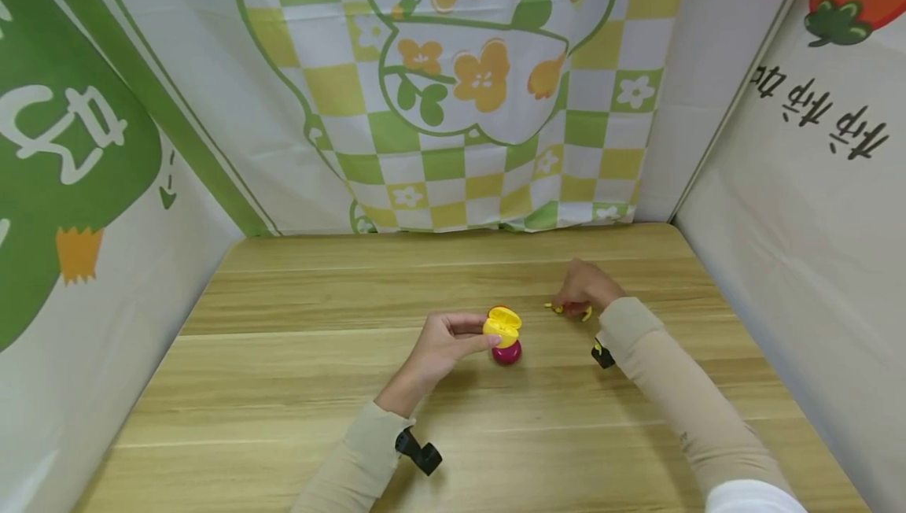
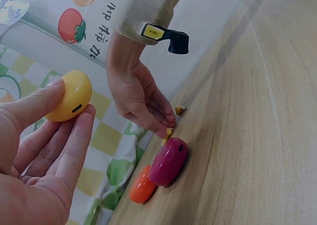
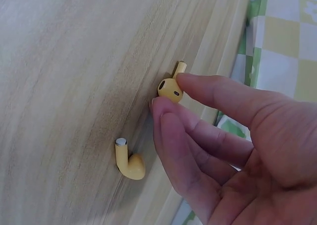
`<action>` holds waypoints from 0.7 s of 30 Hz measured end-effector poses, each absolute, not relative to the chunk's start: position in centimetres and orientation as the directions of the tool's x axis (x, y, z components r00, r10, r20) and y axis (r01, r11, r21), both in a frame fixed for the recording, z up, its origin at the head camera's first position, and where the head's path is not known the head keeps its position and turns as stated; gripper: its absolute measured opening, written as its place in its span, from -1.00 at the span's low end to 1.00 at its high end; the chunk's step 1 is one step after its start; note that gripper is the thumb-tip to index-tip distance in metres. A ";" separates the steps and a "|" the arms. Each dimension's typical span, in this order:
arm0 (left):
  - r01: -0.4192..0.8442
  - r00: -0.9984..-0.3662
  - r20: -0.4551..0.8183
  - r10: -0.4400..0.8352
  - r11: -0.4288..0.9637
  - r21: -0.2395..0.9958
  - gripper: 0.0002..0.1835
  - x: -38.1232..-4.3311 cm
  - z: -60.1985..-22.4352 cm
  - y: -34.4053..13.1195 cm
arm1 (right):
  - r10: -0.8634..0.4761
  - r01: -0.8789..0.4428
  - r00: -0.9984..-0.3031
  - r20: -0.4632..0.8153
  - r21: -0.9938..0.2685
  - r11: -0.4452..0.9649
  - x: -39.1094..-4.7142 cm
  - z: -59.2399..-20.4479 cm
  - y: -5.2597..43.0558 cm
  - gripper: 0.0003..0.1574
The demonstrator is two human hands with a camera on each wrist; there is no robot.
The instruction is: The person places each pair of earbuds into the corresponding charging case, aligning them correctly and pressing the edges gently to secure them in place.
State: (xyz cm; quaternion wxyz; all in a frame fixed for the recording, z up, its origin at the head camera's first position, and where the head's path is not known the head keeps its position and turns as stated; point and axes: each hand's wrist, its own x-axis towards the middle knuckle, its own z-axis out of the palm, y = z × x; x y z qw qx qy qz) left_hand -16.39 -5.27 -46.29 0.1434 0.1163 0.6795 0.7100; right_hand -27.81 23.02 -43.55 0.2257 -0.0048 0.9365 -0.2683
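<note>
My left hand (image 1: 442, 348) holds a yellow earbud case (image 1: 501, 332) between thumb and fingers, its lid raised, above the table. In the left wrist view, the outside of the same case (image 2: 74, 98) faces the camera, with a dark slot on it. Farther right, my right hand (image 1: 586, 286) has thumb and fingertips at a yellow earbud (image 3: 171, 89), pinching it close to the tabletop. A second yellow earbud (image 3: 130, 166) lies on the wood beside these fingers.
A magenta case (image 2: 169, 161) and an orange case (image 2: 143, 185) lie close together on the wooden table (image 1: 283, 387), below the yellow case. A patterned cloth (image 1: 467, 151) hangs behind the table's far edge. White printed panels (image 1: 800, 222) stand at the sides.
</note>
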 end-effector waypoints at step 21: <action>-0.049 -0.933 -0.033 0.359 -0.037 0.998 -0.64 -16.4 -46.5 -5.3 | -0.321 -0.207 -0.934 -0.155 -0.498 0.842 -28.0 -40.8 24.4 -0.81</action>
